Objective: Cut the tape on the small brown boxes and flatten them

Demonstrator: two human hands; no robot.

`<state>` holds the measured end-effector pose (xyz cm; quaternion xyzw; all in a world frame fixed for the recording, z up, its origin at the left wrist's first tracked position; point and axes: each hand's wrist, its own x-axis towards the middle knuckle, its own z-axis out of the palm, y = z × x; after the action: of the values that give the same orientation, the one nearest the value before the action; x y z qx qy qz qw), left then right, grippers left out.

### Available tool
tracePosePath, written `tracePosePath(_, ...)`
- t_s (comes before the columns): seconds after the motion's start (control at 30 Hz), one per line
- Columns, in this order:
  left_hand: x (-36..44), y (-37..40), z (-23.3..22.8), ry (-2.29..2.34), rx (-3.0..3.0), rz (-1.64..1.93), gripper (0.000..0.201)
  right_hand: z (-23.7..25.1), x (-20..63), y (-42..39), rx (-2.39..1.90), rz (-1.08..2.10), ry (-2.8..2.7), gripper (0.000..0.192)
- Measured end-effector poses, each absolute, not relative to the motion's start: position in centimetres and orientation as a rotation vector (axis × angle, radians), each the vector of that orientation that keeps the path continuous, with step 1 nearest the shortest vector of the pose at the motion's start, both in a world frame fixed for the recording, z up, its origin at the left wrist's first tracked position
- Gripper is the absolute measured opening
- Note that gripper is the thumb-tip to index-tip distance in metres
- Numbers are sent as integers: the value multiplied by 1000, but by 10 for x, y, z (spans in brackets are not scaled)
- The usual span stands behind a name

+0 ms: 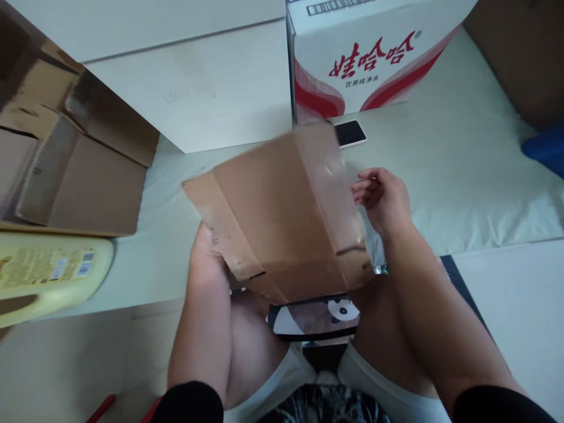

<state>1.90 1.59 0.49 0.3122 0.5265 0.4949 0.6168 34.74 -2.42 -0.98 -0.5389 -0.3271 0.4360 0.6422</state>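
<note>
A brown cardboard box point(273, 200), opened out with creased flaps, is held tilted above the lap. My left hand point(205, 241) grips its left edge; the fingers are hidden behind the board. Shiny clear tape point(328, 170) covers the right flap. Close beside that flap, my right hand point(383, 197) has its fingers curled in, and what they hold, if anything, is hidden. A loose clear strip point(376, 252) hangs at the right edge below this hand.
A phone point(351, 134) lies behind the cardboard, before a red-and-white carton point(361, 70). Beside that carton stands a large white box point(198, 94). More brown boxes point(97, 182) and a yellow jug point(57, 270) are on the left; a blue object point(546, 151) is far right.
</note>
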Motion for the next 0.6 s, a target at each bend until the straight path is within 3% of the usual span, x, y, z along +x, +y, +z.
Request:
tracePosePath(0.3, 14, 39, 7, 1122, 455, 1346, 38, -7, 347, -37, -1306, 1325, -1119, 60)
tracePosePath(0.47, 14, 32, 18, 902, 556, 1449, 52, -12, 336, -34, -1594, 991, -1277, 55)
tracePosePath(0.6, 11, 31, 14, 952, 655, 1321, 31, -10, 334, -35, -1711, 685, -1322, 48)
